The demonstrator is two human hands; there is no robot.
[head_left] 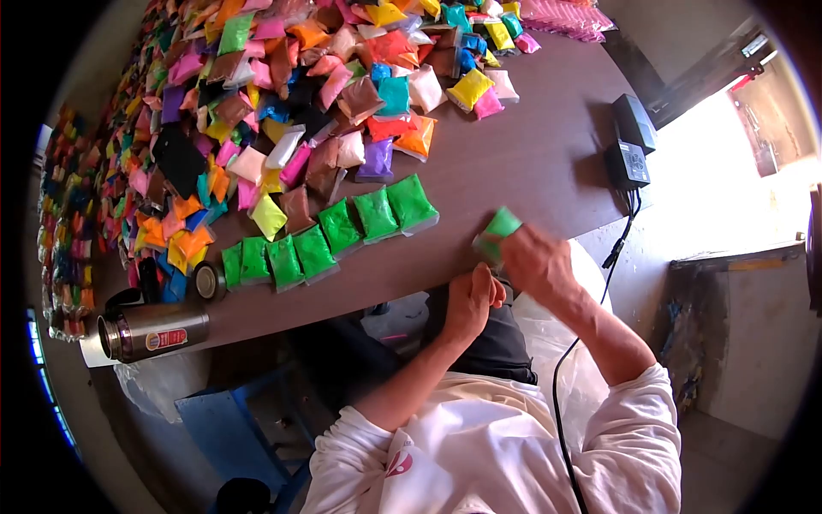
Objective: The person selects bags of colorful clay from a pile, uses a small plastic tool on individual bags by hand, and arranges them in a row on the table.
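My right hand holds a green packet at its fingertips, over the table's near edge; hand and packet are slightly blurred. Just left of it, my left hand is closed at the table edge, its fingers curled in. Whatever those fingers hold, if anything, is hidden. To the left of both hands, several green packets lie side by side in a curved row on the brown table.
A large heap of colourful packets covers the table's left and far parts. A metal flask lies at the near left beside its round lid. Black adapters with a cable sit at the right edge. A blue chair stands below.
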